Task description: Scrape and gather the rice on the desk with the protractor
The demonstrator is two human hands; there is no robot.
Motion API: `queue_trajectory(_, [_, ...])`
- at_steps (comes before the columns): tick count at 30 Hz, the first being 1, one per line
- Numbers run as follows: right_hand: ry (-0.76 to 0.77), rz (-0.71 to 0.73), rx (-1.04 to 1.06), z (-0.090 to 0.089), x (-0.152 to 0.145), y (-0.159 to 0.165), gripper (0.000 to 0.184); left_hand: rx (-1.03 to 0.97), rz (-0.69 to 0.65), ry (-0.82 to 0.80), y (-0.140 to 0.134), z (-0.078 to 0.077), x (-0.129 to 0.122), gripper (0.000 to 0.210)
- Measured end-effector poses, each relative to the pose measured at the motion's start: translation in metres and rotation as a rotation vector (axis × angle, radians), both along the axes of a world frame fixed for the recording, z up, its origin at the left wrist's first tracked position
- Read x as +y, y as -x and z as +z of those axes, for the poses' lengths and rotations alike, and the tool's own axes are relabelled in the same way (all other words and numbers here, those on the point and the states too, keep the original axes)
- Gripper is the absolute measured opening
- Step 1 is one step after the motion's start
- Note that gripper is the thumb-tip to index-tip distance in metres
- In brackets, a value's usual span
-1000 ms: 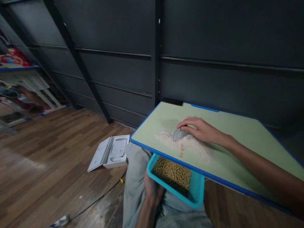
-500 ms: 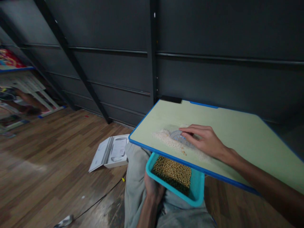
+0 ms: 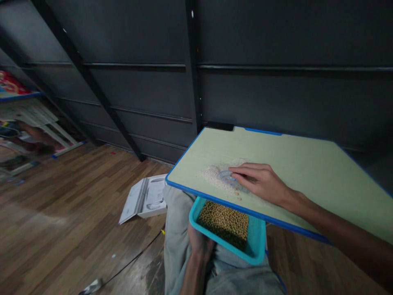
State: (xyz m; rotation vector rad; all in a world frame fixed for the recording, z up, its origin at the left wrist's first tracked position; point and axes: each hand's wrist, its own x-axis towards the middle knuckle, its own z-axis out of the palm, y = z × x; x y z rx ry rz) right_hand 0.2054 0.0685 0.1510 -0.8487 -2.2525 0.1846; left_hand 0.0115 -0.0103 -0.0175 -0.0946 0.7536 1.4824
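My right hand (image 3: pixel 260 182) pinches a clear plastic protractor (image 3: pixel 226 176) with a curved edge, low on the pale green tabletop (image 3: pixel 294 159). The protractor touches a spread of white grains like rice (image 3: pixel 211 174). A few tan beans (image 3: pixel 238 196) lie at the near side of the grains. Below the table's front edge, my left hand (image 3: pixel 199 241) is closed round the underside and left end of a turquoise plastic tray (image 3: pixel 258 246). Round tan beans like soybeans (image 3: pixel 227 221) fill much of the tray, whose far side is partly hidden under the tabletop.
A dark panelled wall (image 3: pixel 147 90) runs behind the table. A black flat object (image 3: pixel 219 125) sits at the table's far left corner. On the wooden floor are an open white box (image 3: pixel 150 196) and a cable (image 3: pixel 135 259). Another person's leg (image 3: pixel 39 135) shows at far left.
My right hand has shifted slightly left with the protractor, pressing into the grains. The tray stays in my left hand below the edge. The camera view has moved slightly.
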Motion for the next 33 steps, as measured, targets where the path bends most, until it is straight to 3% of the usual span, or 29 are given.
queue_trajectory(21, [0.067,0.043,0.039,-0.001,-0.006,0.007,0.023,-0.008,-0.003,-0.047,-0.001,-0.005,0.001,0.037])
queue_trajectory(33, [0.113,0.080,0.050,-0.003,-0.011,0.011,0.026,-0.033,-0.023,-0.062,-0.002,0.003,0.000,0.038])
